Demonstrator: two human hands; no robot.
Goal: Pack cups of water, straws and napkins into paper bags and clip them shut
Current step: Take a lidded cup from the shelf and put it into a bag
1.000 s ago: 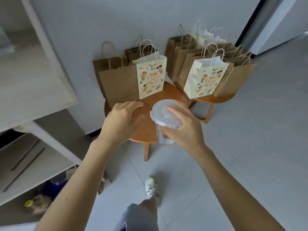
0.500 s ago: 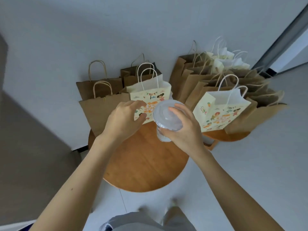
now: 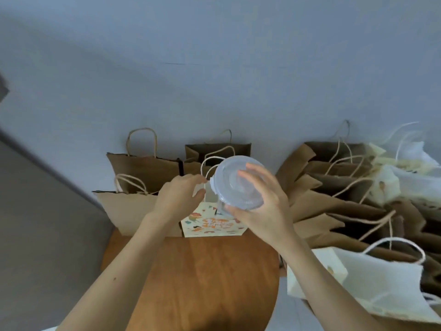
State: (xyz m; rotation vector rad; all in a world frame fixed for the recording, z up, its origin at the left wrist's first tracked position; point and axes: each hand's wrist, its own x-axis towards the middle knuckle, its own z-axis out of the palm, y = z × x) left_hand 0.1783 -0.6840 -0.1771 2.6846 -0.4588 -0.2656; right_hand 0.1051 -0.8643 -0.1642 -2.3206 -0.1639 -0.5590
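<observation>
On round wooden table (image 3: pixel 202 278) by grey wall (image 3: pixel 214 68): right hand (image 3: pixel 265 206) grips lidded cup (image 3: pixel 238 182), hiding its contents; left hand (image 3: pixel 179 197) pinches printed bag (image 3: pixel 212 223) rim.

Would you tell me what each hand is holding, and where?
Right hand grips the lidded cup around its rim and side; left hand pinches the printed bag at its top edge.

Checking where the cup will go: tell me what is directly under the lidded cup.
Under the lidded cup, held by the right hand, stands the printed paper bag, whose top the left hand holds. The bag's inside is hidden by cup and hands.
</observation>
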